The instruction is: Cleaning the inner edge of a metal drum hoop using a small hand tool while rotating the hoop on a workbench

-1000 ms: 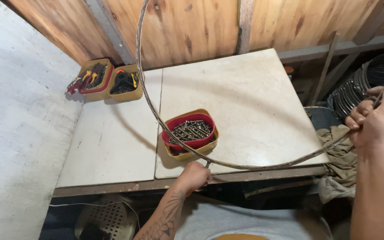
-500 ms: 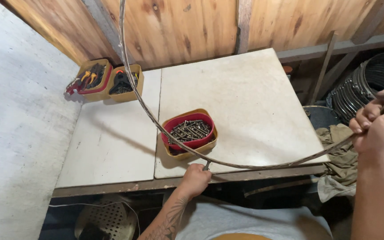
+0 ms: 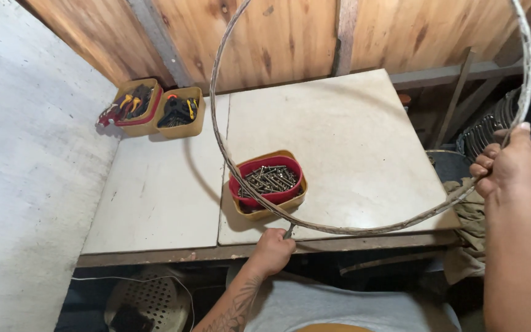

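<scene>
My left hand (image 3: 271, 251) grips a small tool at the table's (image 3: 351, 141) near edge (mostly hidden in my fist). My right hand (image 3: 504, 166) holds the metal hoop (image 3: 215, 132), its top cut off, arching over the screw tub (image 3: 270, 183).

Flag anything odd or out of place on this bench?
Nothing spilled or broken. The screws sit inside their red tray. The bent hoop held by the left hand and right hand looks rough and uneven.
</scene>
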